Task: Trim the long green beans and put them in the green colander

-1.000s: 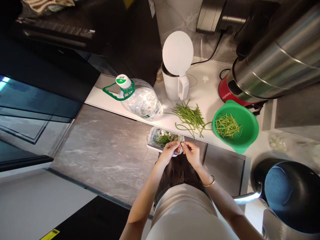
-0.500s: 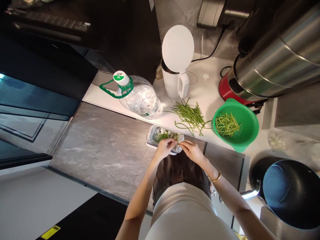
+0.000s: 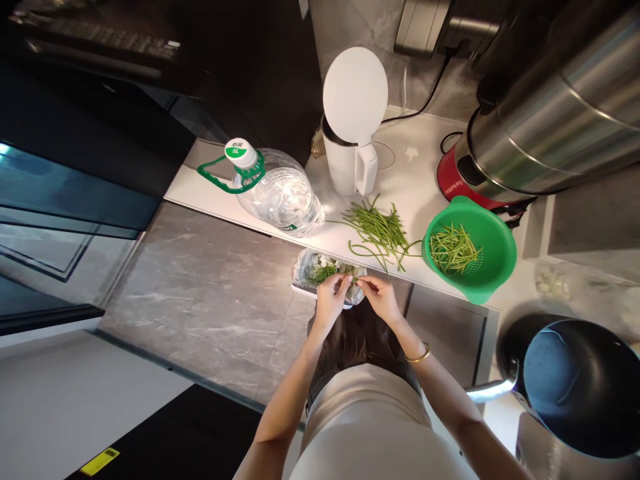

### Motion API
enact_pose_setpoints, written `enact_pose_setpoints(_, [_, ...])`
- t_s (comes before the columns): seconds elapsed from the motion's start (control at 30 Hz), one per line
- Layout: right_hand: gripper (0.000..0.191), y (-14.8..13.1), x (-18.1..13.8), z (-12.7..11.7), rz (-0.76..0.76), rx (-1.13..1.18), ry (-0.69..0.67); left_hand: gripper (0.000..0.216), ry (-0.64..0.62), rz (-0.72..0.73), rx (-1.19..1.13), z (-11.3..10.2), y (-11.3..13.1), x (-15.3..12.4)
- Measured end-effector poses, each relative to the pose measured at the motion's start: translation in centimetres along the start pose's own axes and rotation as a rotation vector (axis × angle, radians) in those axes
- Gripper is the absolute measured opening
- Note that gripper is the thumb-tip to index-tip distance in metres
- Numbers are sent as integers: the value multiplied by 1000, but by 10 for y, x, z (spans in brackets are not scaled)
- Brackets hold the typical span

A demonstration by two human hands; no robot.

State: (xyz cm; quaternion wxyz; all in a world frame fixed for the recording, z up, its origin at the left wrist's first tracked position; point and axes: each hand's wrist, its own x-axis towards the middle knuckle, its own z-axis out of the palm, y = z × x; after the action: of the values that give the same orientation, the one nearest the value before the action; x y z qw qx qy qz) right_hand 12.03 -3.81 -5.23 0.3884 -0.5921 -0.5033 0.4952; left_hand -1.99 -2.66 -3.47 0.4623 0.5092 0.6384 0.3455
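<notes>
My left hand (image 3: 331, 297) and my right hand (image 3: 379, 296) meet over a clear plastic container (image 3: 305, 272) of green scraps at the counter's front edge. Both hands pinch a thin green bean stalk (image 3: 353, 281) between their fingertips. A loose pile of long green beans (image 3: 379, 230) lies on the white counter (image 3: 220, 193) just beyond. To the right stands a green colander (image 3: 493, 270) holding several short cut bean pieces (image 3: 453, 248).
A large clear water bottle (image 3: 280, 193) with a green handle lies at the left of the counter. A white kettle (image 3: 353, 143) with its lid up stands behind the beans. A red and steel appliance (image 3: 500, 160) sits at the right, with a dark wok (image 3: 575, 380) below.
My hands have drawn slightly closer together over the container and still work the stalk. The view has shifted a little.
</notes>
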Motion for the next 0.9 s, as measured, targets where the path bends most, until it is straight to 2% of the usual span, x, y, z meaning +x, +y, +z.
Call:
enact_pose_setpoints(0.13, [18, -6, 2, -13, -82, -133, -101, 28, -10, 64, 147, -14, 7, 7])
enact_pose_setpoints(0.3, [16, -14, 1, -28, -160, -211, -201, 17, -250, 213, 213, -28, 20, 13])
enact_pose_setpoints(0.4, [16, -18, -2, -31, -166, -148, -232, 21, -350, 119, 103, -31, 18, 13])
enact_pose_setpoints(0.5, [17, -19, -6, -28, -94, 14, -181, 30, -432, -89, -214, -24, 11, 9])
enact_pose_setpoints(0.6, [17, -19, -6, -19, -2, 197, -88, 38, -407, -266, -543, -9, 3, 1])
enact_pose_setpoints(0.67, [15, -18, -6, -12, 55, 306, -46, 38, -346, -314, -644, -1, 1, -2])
enact_pose_setpoints(0.8, [13, -17, -3, -4, 163, 591, 58, 35, -211, -241, -529, 4, 6, -5])
enact_pose_setpoints(0.9, [13, -13, 5, -12, 207, 775, 210, 35, -163, -201, -405, -2, 5, -7])
